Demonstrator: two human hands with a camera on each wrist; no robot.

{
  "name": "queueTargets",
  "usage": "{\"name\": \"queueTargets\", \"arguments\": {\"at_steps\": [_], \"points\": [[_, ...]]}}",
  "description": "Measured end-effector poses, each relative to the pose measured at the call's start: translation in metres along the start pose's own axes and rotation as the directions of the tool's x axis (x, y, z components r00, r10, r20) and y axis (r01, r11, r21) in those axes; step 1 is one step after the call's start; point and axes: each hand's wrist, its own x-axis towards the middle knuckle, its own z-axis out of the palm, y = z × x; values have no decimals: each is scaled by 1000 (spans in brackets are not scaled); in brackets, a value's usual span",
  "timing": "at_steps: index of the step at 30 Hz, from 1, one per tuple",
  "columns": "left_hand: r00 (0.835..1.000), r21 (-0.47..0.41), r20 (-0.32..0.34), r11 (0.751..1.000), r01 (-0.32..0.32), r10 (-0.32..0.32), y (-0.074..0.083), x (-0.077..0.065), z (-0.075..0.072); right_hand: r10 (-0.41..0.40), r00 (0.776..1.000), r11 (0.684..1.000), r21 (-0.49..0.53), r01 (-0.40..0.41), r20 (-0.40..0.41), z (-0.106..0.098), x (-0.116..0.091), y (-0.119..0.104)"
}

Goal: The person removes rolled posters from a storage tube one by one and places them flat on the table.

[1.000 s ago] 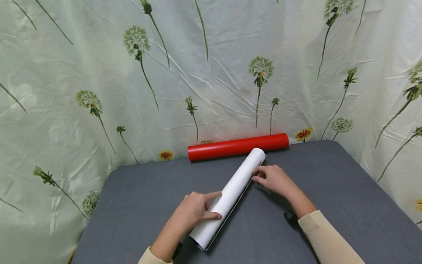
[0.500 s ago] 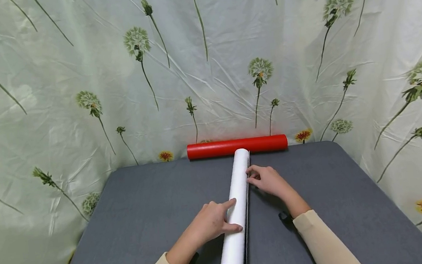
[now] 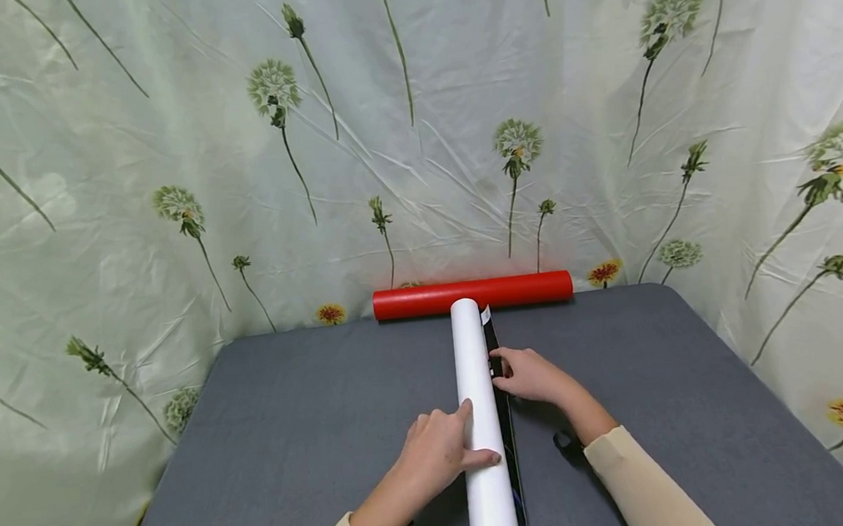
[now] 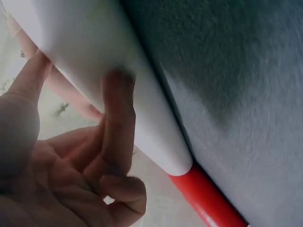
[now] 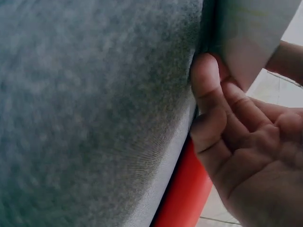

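Note:
A rolled-up poster point(image 3: 471, 342), white outside, lies lengthwise on the table with its far end overlapping a red tube in the head view. Along its right side a dark printed edge point(image 3: 508, 439) peels away from the roll. My left hand point(image 3: 438, 449) holds the near half, thumb and index finger spread over the white surface; the left wrist view shows a bent finger point(image 4: 118, 109) against the roll. My right hand point(image 3: 531, 374) pinches the loose dark edge farther up. Its fingertips point(image 5: 206, 73) sit close to the table in the right wrist view.
The red tube point(image 3: 529, 289) lies crosswise at the back edge of the grey table point(image 3: 314, 414). A pale curtain point(image 3: 428, 170) with dandelion prints hangs behind and at both sides.
The poster roll has swung from a diagonal to pointing nearly straight away from me. Its dark edge has opened out on the right, and my left hand has shifted right with the roll.

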Motion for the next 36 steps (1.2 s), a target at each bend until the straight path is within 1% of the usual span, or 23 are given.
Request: {"name": "queueTargets", "arguments": {"at_steps": [2,4,5,7,9,10,12,15,17,20,22,24,26,28,31,33,36], "points": [[999,54,-20,998,-40,41,-3,1,-1,0,1000,1000,-8,0,21,0,-2,1],[995,106,-18,990,-96,98,-7,2,-4,-13,999,1000,-28,13,29,0,-2,2],[991,127,-9,983,-132,134,-9,3,-5,-15,999,999,-33,16,32,0,-2,3],[982,133,28,973,-190,188,-14,6,-8,-24,999,999,-42,26,36,1,-1,5],[972,123,73,965,-233,225,-18,7,-9,-37,999,998,-56,39,38,1,-1,6],[968,119,81,962,-245,237,-20,8,-9,-35,999,997,-61,37,42,1,0,7],[968,110,65,963,-247,241,-23,8,-9,-25,999,997,-67,28,49,1,-1,7],[973,138,-6,964,-228,231,-25,10,-7,6,998,998,-65,-2,60,0,0,6],[975,174,-45,962,-209,219,-25,11,-6,21,998,998,-61,-17,65,-1,0,6],[973,253,-70,948,-195,219,-27,12,-3,24,997,999,-48,-21,69,-3,0,6],[970,284,-92,940,-191,225,-29,13,-1,11,998,999,-44,-8,68,-4,0,7],[964,302,-131,935,-184,232,-32,14,1,-2,998,999,-36,5,63,-4,0,8],[956,299,-169,937,-182,240,-35,15,0,-10,998,999,-36,12,58,-6,0,9],[948,300,-194,935,-188,253,-38,16,0,-17,998,999,-37,19,58,-7,0,11],[943,300,-191,931,-208,272,-41,17,-1,-19,997,999,-37,22,70,-9,-1,13],[947,296,-176,932,-209,269,-43,16,-1,-30,997,999,-41,33,75,-10,-1,15],[958,291,-154,937,-191,243,-45,15,-1,-47,996,997,-52,51,74,-11,-2,18]]}}
